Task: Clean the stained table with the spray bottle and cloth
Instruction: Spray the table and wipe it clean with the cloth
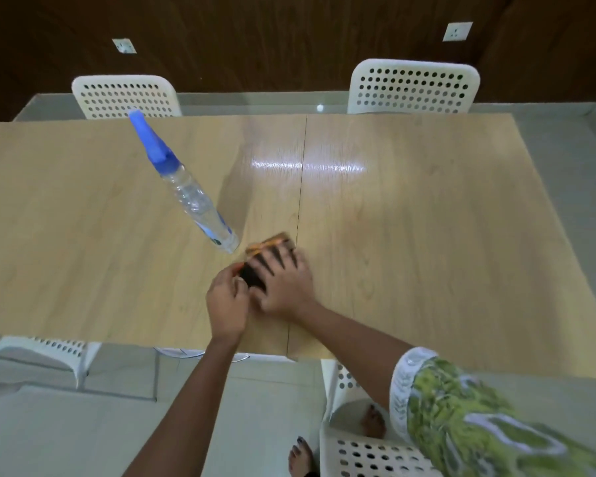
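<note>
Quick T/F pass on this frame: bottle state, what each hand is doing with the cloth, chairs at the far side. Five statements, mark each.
1. The spray bottle stands on the table with no hand on it. True.
2. The right hand lies with spread fingers on the cloth. True.
3. The left hand holds the spray bottle. False: it is at the cloth's near-left edge, fingers curled there; the blur hides the exact grip.
4. The bottle has a red spray head. False: it is blue.
5. Two white perforated chairs stand at the table's far side. True.
</note>
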